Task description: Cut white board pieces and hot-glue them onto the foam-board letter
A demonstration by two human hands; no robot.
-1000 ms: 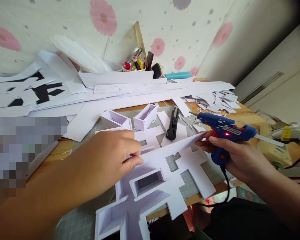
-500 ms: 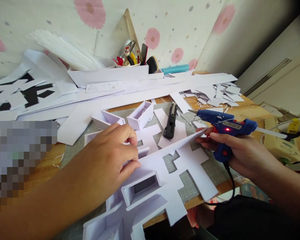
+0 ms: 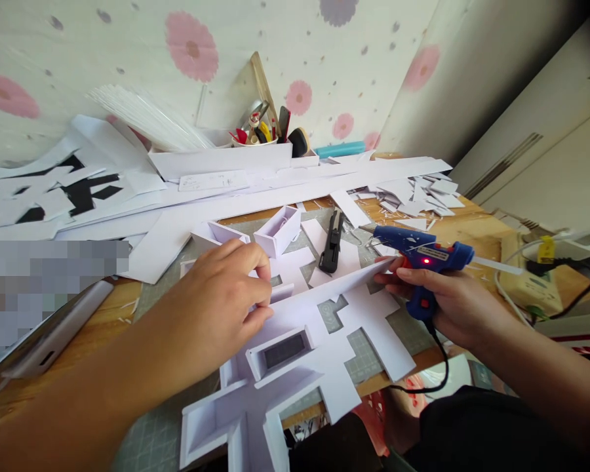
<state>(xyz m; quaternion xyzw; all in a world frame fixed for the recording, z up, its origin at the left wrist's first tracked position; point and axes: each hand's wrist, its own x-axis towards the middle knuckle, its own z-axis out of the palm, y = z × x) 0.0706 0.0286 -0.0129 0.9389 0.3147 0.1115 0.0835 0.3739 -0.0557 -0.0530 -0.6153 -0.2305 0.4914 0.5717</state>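
My left hand [image 3: 226, 292] pinches one end of a long white paper strip [image 3: 324, 288] with thumb and fingers, just above a white foam-board letter structure [image 3: 295, 367] lying on the green cutting mat [image 3: 373, 357]. My right hand [image 3: 447, 305] grips a blue hot glue gun [image 3: 420, 252] with its red light on, nozzle pointing left, while its fingertips also touch the strip's right end.
A black utility knife [image 3: 332, 242] lies behind the strip, next to two small open white boxes [image 3: 275, 229]. Paper sheets, offcuts [image 3: 417, 196], a tool cup [image 3: 260, 131] and a bundle of white sticks [image 3: 142, 115] crowd the back. A phone [image 3: 49, 334] rests at left, a power strip [image 3: 531, 275] at right.
The view shifted slightly; the hands hold almost the same pose, both still on the strip, with the glue gun drifting a little left.
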